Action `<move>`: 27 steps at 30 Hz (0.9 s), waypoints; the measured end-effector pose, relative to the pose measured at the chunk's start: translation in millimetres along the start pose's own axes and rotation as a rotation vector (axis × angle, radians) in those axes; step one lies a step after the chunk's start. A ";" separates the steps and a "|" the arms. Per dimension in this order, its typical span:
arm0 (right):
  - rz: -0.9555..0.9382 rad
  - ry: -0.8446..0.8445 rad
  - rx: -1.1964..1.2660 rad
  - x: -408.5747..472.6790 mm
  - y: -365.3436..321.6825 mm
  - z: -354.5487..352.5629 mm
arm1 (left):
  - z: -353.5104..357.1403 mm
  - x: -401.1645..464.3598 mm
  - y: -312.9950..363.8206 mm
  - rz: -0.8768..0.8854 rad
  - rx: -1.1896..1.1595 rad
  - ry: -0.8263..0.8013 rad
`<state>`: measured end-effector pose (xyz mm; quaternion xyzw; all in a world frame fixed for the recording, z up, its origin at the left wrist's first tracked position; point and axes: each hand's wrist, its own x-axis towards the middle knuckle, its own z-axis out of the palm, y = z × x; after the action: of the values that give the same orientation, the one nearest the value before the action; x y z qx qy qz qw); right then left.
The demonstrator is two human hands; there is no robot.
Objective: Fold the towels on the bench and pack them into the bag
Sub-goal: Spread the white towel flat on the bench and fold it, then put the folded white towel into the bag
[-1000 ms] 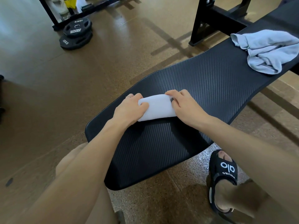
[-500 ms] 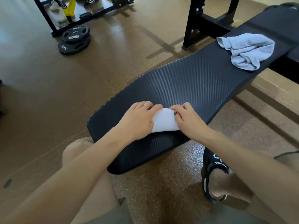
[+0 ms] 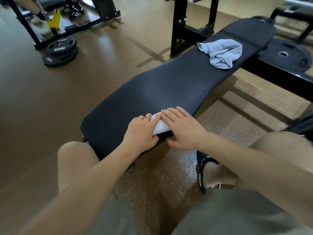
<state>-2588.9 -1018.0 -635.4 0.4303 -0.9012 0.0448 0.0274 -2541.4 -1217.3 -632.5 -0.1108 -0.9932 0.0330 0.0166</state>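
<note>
A small folded white towel lies near the front end of the black padded bench. My left hand grips the towel's left end, fingers curled over it and thumb at its near edge. My right hand lies flat on top of the towel with straight fingers, covering most of it. A crumpled blue-grey towel sits further up the bench, apart from both hands. A dark object at the right edge may be the bag; I cannot tell.
Stacked weight plates lie on the floor at the far left beside a black rack frame. The bench's black upright and another plate stand behind it. My knees and a sandalled foot are close to the bench's front end.
Both hands have closed in over the white towel, which now shows less. My right hand went from holding its right end to lying flat on top. The view has tilted up.
</note>
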 end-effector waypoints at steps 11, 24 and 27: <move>0.009 0.184 0.016 -28.6 -0.6 -45.6 | -85.9 2.3 14.8 0.211 -0.129 -0.256; 0.356 0.098 -0.146 -151.8 73.6 -207.1 | -206.3 68.6 152.9 0.522 0.153 0.088; 0.445 0.133 -0.132 -187.3 80.6 -223.3 | -220.3 85.1 193.0 0.631 0.102 0.148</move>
<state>-2531.6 -799.5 -434.4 0.2144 -0.9710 0.0188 0.1044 -2573.2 -997.0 -424.0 -0.4142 -0.9030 0.0781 0.0832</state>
